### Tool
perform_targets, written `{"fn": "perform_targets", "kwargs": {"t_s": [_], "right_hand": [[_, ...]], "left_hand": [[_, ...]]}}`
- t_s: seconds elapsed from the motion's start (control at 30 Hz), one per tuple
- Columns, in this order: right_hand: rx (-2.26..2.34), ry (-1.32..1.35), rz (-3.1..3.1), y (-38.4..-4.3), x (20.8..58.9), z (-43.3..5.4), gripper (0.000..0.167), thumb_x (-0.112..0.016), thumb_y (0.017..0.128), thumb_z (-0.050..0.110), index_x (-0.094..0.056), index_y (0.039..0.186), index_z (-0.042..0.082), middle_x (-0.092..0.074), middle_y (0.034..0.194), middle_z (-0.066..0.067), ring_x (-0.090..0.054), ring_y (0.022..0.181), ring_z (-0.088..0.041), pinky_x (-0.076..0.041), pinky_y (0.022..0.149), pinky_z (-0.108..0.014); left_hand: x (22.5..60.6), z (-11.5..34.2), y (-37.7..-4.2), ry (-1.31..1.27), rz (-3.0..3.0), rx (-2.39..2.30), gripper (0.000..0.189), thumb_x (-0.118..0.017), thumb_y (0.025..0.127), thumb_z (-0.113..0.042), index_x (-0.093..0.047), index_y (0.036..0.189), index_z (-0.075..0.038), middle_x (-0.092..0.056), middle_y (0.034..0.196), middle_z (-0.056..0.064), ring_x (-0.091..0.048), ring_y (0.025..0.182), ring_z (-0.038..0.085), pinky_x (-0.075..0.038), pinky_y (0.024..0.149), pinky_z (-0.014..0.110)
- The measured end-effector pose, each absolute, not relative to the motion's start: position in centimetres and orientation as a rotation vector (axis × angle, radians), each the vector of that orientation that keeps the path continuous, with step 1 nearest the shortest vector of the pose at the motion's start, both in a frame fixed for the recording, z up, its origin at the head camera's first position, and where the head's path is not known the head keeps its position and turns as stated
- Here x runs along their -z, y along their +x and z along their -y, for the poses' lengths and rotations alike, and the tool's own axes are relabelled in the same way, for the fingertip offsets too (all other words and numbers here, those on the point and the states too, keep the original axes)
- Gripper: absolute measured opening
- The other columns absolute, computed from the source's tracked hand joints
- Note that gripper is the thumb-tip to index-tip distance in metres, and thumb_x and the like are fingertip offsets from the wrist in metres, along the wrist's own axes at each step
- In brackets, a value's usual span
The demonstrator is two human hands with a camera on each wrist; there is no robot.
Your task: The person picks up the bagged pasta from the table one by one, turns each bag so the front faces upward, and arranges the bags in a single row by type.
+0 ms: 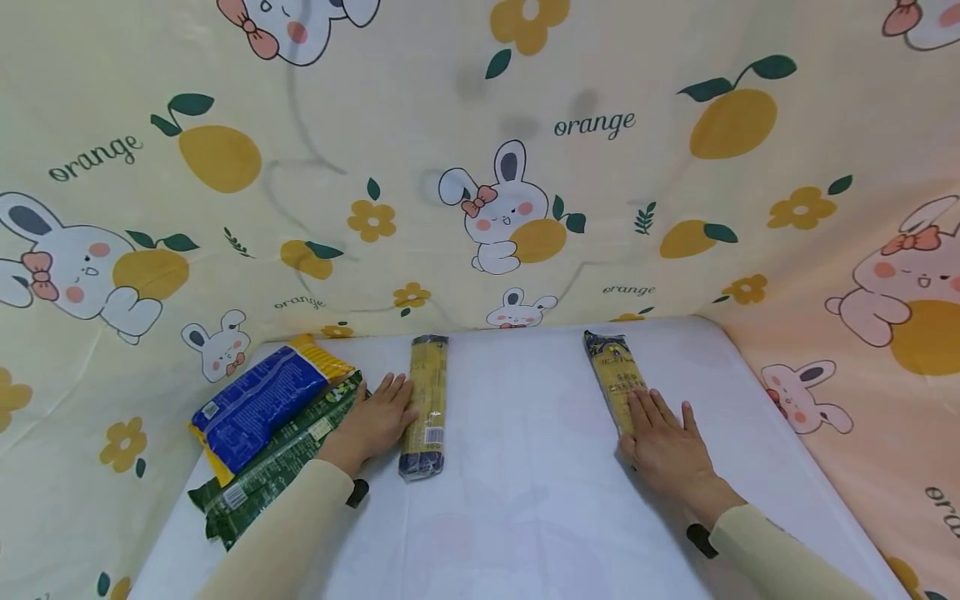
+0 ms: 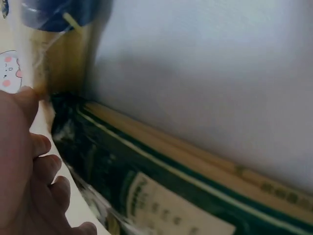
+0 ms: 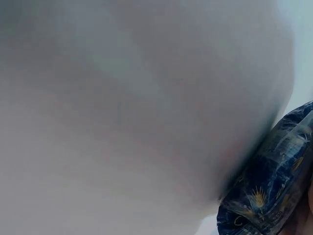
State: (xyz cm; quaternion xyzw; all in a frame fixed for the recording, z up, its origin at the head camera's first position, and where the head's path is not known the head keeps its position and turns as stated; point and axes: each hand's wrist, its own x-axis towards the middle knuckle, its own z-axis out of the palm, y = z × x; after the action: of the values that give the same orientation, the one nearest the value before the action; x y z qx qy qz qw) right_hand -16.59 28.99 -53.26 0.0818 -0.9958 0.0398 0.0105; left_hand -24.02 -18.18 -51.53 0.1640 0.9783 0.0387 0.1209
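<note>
Grip first: left hand point(image 1: 381, 421) has fingers spread and relaxed, thumb side touching a packet, nothing wrapped; right hand point(image 1: 670, 446) lies palm down, fingers out fairly straight over another packet, not curled round it as far as the head view shows.

Far left: blue packet with yellow ends point(image 1: 262, 400), lying at a slant, partly on top of a dark green packet point(image 1: 279, 462). Green one slants the same way, barcode toward its near end, far end right by the left hand's outer fingers; contact there, can't tell. Left wrist view has the other fingertips loosely bent beside the green wrapper.

Next: long yellow packet with navy ends point(image 1: 427, 392), just right of left hand, flat, running away from the person, barcode near the close end. Left thumb is against its left edge.

White tabletop point(image 1: 517, 467) between the two yellow packets, well apart.

Right: second yellow packet point(image 1: 611, 371), dark printed far end, angled with that end leaning left; right hand covers its near part. Right wrist view: navy wrapper with gold print, only a sliver of hand.

Behind: cream rabbit-and-orange cloth point(image 1: 420, 83).
</note>
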Motion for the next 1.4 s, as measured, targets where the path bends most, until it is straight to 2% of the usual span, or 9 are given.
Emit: {"fn": "perform_targets", "kwargs": {"t_s": [0.63,0.93,1.17,1.4], "right_hand": [[-0.173,0.101,3.111,-15.2,53.6,-34.3,0.071,-0.044,0.109,0.036,-0.025,0.163,-0.008,-0.027,0.167,-0.032,-0.025,0.154,-0.053,-0.011,0.117,-0.081],[-0.211,0.092,3.121,-15.3,53.7,-34.4,0.071,-0.041,0.110,0.035,-0.022,0.163,-0.008,-0.023,0.168,-0.034,-0.023,0.155,-0.054,-0.010,0.118,-0.080],[-0.211,0.114,3.132,-15.2,53.5,-34.5,0.072,-0.041,0.110,0.036,-0.021,0.163,-0.008,-0.022,0.168,-0.034,-0.021,0.155,-0.054,-0.009,0.117,-0.082],[-0.229,0.120,3.107,-15.3,53.4,-34.6,0.071,-0.044,0.110,0.035,-0.024,0.162,-0.009,-0.025,0.167,-0.034,-0.021,0.155,-0.054,-0.010,0.116,-0.082]], "left_hand": [[51.8,18.7,-24.1,0.572,-2.826,-0.133,0.067,-0.031,0.115,-0.046,-0.017,0.169,-0.009,-0.017,0.177,0.009,-0.016,0.164,0.033,-0.009,0.128,0.067],[52.5,18.9,-24.3,0.606,-2.838,-0.103,0.066,-0.030,0.115,-0.046,-0.018,0.170,-0.011,-0.018,0.177,0.008,-0.016,0.164,0.033,-0.009,0.127,0.068],[52.4,18.3,-24.4,0.646,-2.832,-0.003,0.065,-0.025,0.116,-0.048,-0.015,0.170,-0.015,-0.015,0.177,0.005,-0.013,0.164,0.029,-0.005,0.129,0.066],[52.8,17.5,-24.2,0.679,-2.849,0.040,0.065,-0.024,0.115,-0.049,-0.018,0.170,-0.013,-0.016,0.177,0.006,-0.013,0.164,0.028,-0.004,0.129,0.065]]}}
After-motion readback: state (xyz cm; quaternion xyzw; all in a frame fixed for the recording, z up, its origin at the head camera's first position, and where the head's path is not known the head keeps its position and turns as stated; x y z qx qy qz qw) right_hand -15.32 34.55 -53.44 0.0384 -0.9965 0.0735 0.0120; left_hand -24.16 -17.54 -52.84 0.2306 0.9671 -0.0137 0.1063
